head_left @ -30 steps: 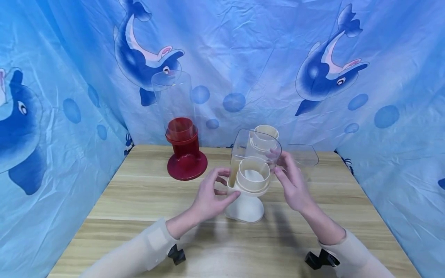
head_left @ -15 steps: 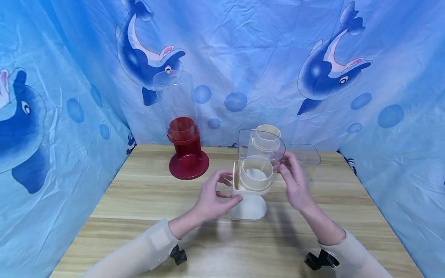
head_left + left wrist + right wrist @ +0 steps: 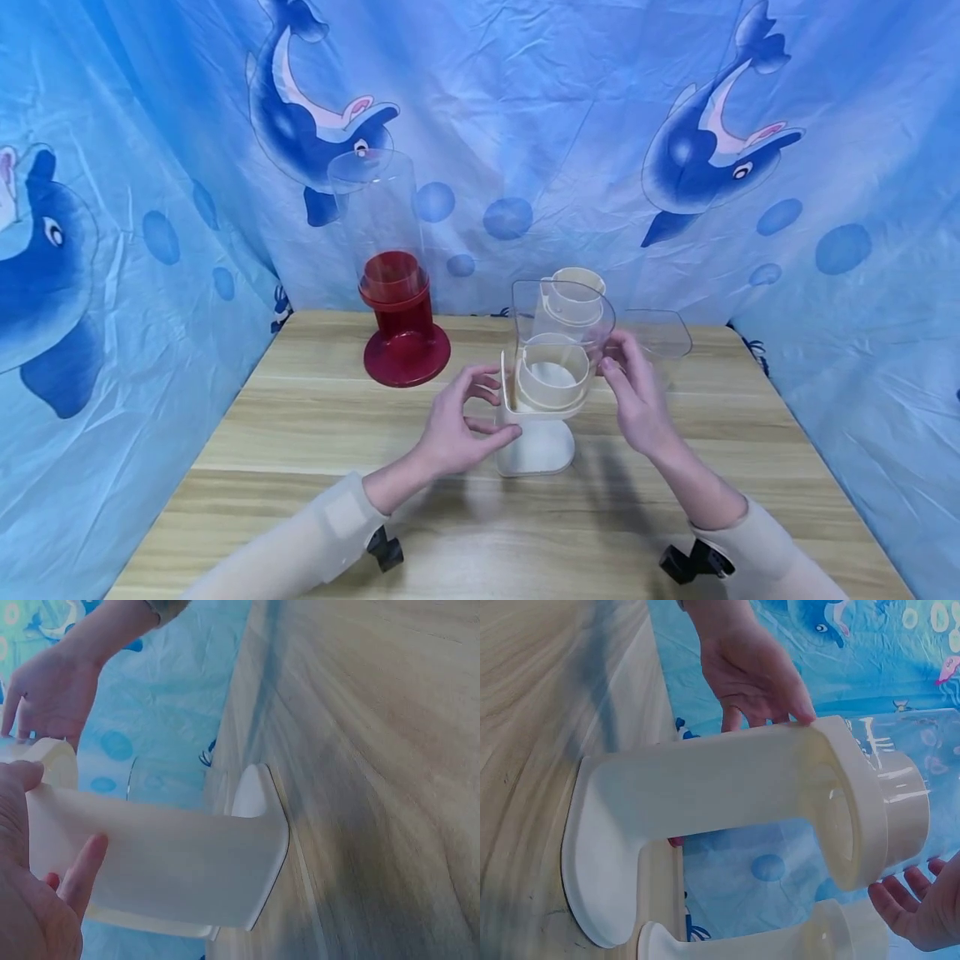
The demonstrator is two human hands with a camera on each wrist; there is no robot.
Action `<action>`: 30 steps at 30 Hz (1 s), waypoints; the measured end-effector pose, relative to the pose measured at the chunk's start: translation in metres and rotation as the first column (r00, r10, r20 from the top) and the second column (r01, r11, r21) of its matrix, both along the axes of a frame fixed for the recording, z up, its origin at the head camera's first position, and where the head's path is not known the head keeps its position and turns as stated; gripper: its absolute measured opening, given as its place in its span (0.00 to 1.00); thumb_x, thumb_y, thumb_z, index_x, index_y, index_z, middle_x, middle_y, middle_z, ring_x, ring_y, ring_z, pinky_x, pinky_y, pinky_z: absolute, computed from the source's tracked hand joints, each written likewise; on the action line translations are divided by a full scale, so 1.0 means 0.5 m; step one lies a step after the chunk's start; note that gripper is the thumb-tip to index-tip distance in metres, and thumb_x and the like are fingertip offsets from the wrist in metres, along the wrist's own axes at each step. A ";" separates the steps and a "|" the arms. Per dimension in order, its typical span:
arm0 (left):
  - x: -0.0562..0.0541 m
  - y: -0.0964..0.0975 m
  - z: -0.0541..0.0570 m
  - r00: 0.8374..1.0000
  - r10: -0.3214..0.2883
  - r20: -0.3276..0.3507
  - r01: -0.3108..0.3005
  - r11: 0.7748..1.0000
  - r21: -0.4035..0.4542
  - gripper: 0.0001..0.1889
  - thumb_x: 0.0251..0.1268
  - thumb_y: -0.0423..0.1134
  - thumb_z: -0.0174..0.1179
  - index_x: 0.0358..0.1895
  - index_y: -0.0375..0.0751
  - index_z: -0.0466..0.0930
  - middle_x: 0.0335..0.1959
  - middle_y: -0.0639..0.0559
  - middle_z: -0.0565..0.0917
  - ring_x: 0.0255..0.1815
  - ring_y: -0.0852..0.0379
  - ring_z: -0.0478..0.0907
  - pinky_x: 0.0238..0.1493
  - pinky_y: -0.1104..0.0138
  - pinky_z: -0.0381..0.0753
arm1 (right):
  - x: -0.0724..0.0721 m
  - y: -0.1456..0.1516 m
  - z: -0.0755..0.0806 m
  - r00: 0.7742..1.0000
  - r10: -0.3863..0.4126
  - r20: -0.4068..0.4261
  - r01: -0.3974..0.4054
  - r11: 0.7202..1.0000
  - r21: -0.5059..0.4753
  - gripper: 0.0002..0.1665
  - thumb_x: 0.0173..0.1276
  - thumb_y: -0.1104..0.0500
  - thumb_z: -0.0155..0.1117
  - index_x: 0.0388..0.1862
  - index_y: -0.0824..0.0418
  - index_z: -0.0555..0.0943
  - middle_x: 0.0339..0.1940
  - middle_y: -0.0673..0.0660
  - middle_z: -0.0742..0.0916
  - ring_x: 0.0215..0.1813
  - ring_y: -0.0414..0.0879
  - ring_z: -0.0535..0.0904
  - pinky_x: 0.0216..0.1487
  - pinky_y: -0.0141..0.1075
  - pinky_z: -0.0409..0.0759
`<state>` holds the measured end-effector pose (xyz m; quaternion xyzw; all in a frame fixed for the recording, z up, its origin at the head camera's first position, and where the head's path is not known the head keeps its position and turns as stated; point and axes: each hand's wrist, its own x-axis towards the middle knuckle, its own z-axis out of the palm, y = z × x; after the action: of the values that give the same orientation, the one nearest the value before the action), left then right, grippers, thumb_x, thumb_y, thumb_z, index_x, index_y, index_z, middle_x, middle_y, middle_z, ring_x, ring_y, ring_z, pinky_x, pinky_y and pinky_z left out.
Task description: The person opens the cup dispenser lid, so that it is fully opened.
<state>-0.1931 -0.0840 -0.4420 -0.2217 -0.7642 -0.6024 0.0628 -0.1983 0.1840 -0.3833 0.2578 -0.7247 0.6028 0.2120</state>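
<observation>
A cream plastic stand [image 3: 538, 447] rises from a flat foot to a round collar at its top. In the right wrist view, the stand [image 3: 690, 787] shows as a C-shaped piece. A clear container [image 3: 528, 312] surrounds the collar, its open end upward. My left hand [image 3: 456, 429] holds the stand's upright from the left, thumb at the top corner and fingers spread along the outer face. On the other side, my right hand [image 3: 637, 404] has its relaxed, slightly bent fingertips at the lower wall of the clear container, close to the collar.
Behind stands a second cream stand [image 3: 576, 292], partly seen through the clear plastic. Another clear container [image 3: 660, 335] is to its right. A red stand [image 3: 405, 317] bearing a tall clear cylinder [image 3: 378, 208] stands at the back left. Dolphin-print curtains [image 3: 517, 125] enclose the wooden table [image 3: 300, 433].
The cream stand and clear container have shifted and turned slightly to the right from a second ago, both hands staying with them. Little differs over the last half second.
</observation>
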 end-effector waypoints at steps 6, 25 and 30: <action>-0.030 -0.005 0.016 0.994 -0.005 -0.111 -0.002 0.998 -0.062 0.50 0.44 0.41 0.87 0.74 0.50 0.69 0.67 0.49 0.79 0.62 0.46 0.82 0.56 0.51 0.92 | -0.007 0.012 0.040 0.997 0.043 -0.064 -0.046 0.998 -0.036 0.24 0.78 0.72 0.44 0.68 0.83 0.65 0.61 0.54 0.83 0.61 0.43 0.79 0.59 0.25 0.80; -0.080 -0.006 0.049 0.979 -0.179 -0.093 0.176 0.983 -0.044 0.57 0.39 0.35 0.89 0.77 0.59 0.65 0.75 0.57 0.76 0.74 0.53 0.77 0.69 0.57 0.85 | -0.031 -0.034 0.248 0.987 0.108 -0.117 0.021 0.642 0.766 0.53 0.57 0.36 0.82 0.78 0.49 0.70 0.75 0.54 0.77 0.76 0.53 0.73 0.71 0.60 0.77; -0.084 -0.004 0.043 0.981 -0.187 -0.053 0.185 0.981 -0.053 0.57 0.38 0.35 0.90 0.77 0.56 0.66 0.73 0.54 0.78 0.72 0.50 0.78 0.70 0.54 0.84 | -0.038 -0.041 0.250 0.992 0.098 -0.075 0.001 0.599 0.801 0.53 0.56 0.36 0.83 0.77 0.47 0.71 0.72 0.54 0.79 0.73 0.54 0.75 0.68 0.59 0.80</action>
<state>-0.2350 -0.0862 -0.4204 -0.3109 -0.7523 -0.5804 0.0228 -0.2172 0.1633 -0.2584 0.3781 -0.8973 0.2055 0.0979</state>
